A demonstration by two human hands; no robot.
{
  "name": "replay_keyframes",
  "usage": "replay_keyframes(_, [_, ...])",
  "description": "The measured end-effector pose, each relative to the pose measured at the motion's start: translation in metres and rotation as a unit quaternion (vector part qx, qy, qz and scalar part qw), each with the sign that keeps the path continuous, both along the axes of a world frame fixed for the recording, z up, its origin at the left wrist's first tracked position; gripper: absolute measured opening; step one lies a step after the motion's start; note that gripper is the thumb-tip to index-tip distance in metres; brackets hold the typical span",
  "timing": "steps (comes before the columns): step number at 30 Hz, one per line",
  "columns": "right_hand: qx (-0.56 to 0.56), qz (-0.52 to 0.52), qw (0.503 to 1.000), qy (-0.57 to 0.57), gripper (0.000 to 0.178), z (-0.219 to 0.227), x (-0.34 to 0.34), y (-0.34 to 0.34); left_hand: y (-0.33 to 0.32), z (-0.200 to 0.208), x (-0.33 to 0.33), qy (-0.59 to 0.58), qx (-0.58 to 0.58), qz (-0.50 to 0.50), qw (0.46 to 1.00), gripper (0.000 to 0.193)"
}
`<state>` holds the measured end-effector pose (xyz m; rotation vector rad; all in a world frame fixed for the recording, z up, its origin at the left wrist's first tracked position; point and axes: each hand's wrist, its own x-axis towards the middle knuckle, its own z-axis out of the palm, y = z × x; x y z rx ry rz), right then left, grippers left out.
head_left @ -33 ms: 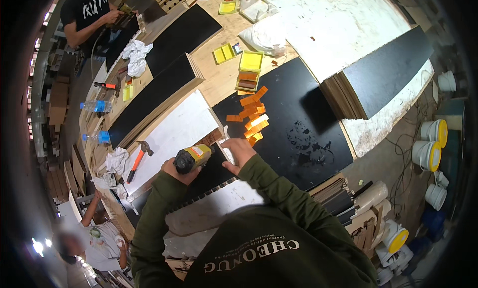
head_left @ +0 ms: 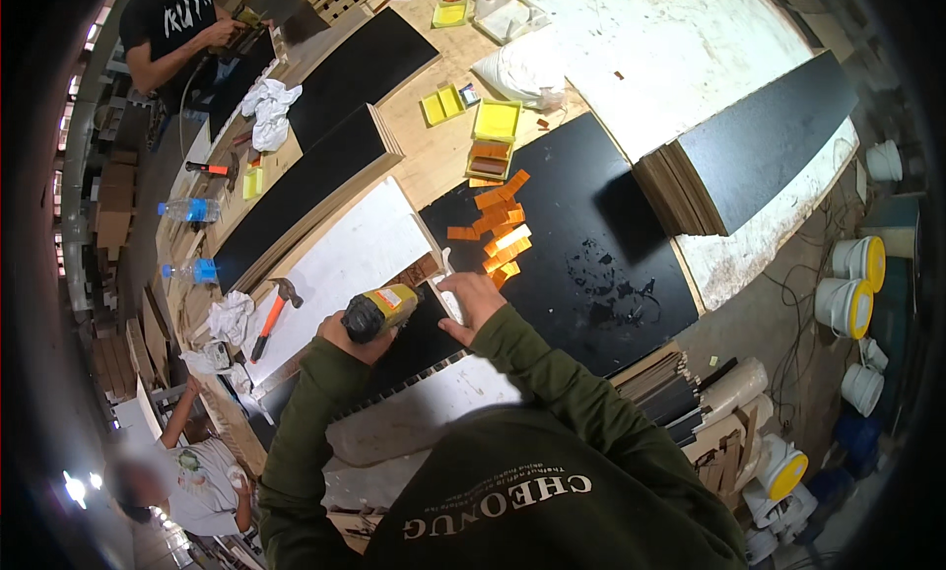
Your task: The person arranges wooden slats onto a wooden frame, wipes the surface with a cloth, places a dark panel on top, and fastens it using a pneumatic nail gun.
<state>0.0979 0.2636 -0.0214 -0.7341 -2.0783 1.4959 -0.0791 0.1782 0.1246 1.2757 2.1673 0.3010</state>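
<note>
My left hand [head_left: 357, 345] is closed round the body of a yellow-and-black nail gun [head_left: 386, 310], whose black round end faces up. Its nose is hidden, close to the corner of a black panel [head_left: 422, 338]. My right hand [head_left: 475, 302] grips a white-edged piece [head_left: 449, 299] at the end of that panel, fingers on top and thumb along the near side. Just beyond the right hand, copper-coloured nail strips [head_left: 498, 225] lie loosely piled on a large black board [head_left: 591, 274].
An orange-handled hammer [head_left: 272, 322] rests on a white panel [head_left: 340, 265] at left. Black curved boards [head_left: 305, 191] are stacked beyond. Yellow boxes [head_left: 496, 122] and a white bag [head_left: 522, 72] stand farther back. Another board stack [head_left: 754, 141] is at right. Two co-workers are on the left.
</note>
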Motion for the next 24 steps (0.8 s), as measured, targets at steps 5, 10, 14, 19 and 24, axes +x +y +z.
replay_keyframes(5, [0.006,-0.004,1.000,0.008,0.048,-0.001,0.001,-0.003,0.004,0.012,0.009,-0.009,-0.069,0.030,0.997,0.037])
replay_keyframes(10, [0.014,0.001,1.000,0.008,0.049,-0.007,-0.004,-0.003,-0.037,0.026,0.016,-0.053,-0.058,0.111,0.991,0.032])
replay_keyframes(14, [0.039,-0.008,0.999,0.018,0.047,-0.007,-0.003,0.004,-0.088,0.031,0.016,-0.136,-0.036,0.229,0.963,0.027])
replay_keyframes(19, [0.169,-0.079,0.981,0.050,0.029,0.037,-0.005,-0.013,-0.158,0.038,0.022,-0.219,0.109,0.271,0.931,0.031])
replay_keyframes(24, [-0.098,0.117,0.974,0.171,0.034,0.105,-0.027,-0.114,-0.165,0.027,0.012,-0.217,0.241,0.207,0.923,0.036])
